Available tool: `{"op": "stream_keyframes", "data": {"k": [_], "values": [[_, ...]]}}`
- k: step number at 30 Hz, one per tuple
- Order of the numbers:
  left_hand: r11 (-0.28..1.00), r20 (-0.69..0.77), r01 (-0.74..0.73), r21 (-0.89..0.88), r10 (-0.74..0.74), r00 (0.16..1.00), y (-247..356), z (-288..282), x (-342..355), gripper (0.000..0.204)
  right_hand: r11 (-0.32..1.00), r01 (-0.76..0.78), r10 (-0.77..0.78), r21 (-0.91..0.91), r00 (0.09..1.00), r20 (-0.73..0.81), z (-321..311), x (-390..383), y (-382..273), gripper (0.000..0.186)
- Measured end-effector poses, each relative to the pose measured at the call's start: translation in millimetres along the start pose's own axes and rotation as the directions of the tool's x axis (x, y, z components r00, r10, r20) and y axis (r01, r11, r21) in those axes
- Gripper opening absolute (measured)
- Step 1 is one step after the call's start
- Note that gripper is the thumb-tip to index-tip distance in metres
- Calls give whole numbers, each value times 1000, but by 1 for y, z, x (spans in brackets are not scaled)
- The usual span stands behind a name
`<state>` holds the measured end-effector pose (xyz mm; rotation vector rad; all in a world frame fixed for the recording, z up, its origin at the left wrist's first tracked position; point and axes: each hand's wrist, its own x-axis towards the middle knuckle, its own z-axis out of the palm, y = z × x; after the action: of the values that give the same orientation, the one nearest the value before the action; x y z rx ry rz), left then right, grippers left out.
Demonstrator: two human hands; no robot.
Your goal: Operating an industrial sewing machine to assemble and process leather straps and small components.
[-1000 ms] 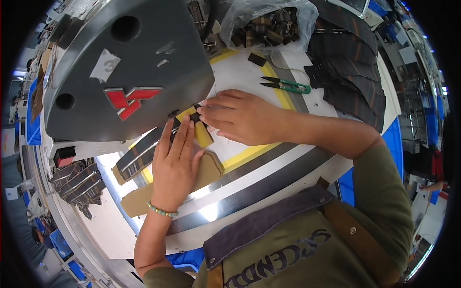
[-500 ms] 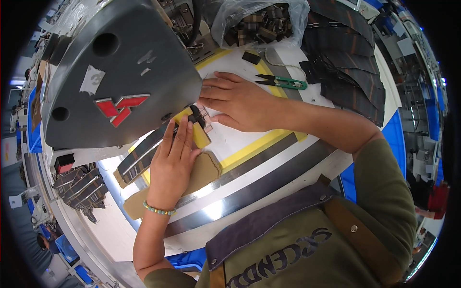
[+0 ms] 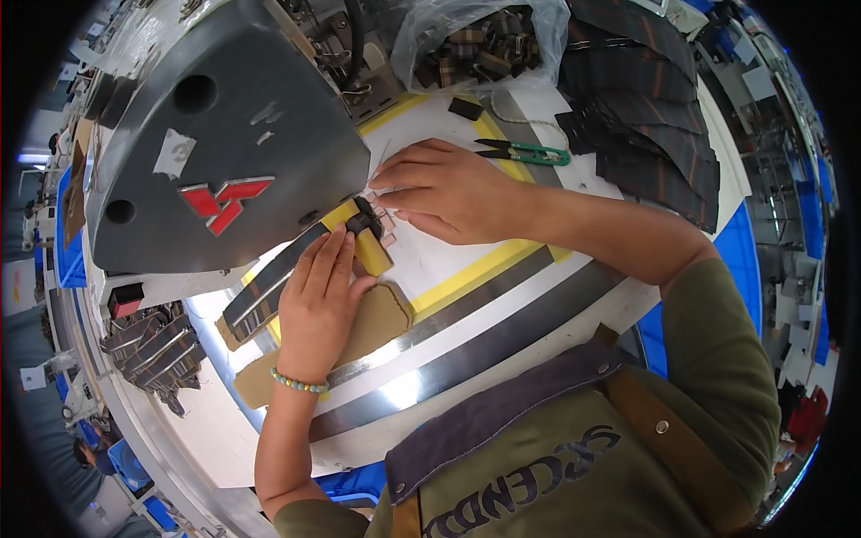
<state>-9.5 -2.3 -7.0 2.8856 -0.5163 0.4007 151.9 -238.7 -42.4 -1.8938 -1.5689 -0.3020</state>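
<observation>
Black strip (image 3: pixel 270 282) — one, hands (image 3: pixel 317 318) (image 3: pixel 459 195) — two

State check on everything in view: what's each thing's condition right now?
Left hand: fingers extended
Right hand: fingers bent
Strip: laid out
Machine: running or stopped, can't tell
Snips: open
Bag: holding fabric pieces, mouth unclear
Dark fabric: overlapping layers
Bracelet: worn

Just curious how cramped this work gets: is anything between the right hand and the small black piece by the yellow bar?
Nothing tall, visibly; only small, pinkish, flat-looking parts seem to lie between the right fingers and that black piece.
</observation>
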Motion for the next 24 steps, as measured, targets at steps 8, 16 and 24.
{"op": "stream_keyframes", "data": {"k": [8, 16, 24], "values": [[974, -53, -156, 165, 166, 985, -10, 5, 5, 38, 999, -20, 19, 38, 1000, 25, 0, -2, 2, 28], [983, -172, 181, -11, -180, 969, -10, -14, -13, 30, 996, 93, -94, 16, 991, 92, 1, -1, -2, 23], [976, -3, 201, -84, -202, 979, 6, -5, -21, 19, 996, 84, -80, -16, 984, 161, 1, -1, -3, 36]]}}
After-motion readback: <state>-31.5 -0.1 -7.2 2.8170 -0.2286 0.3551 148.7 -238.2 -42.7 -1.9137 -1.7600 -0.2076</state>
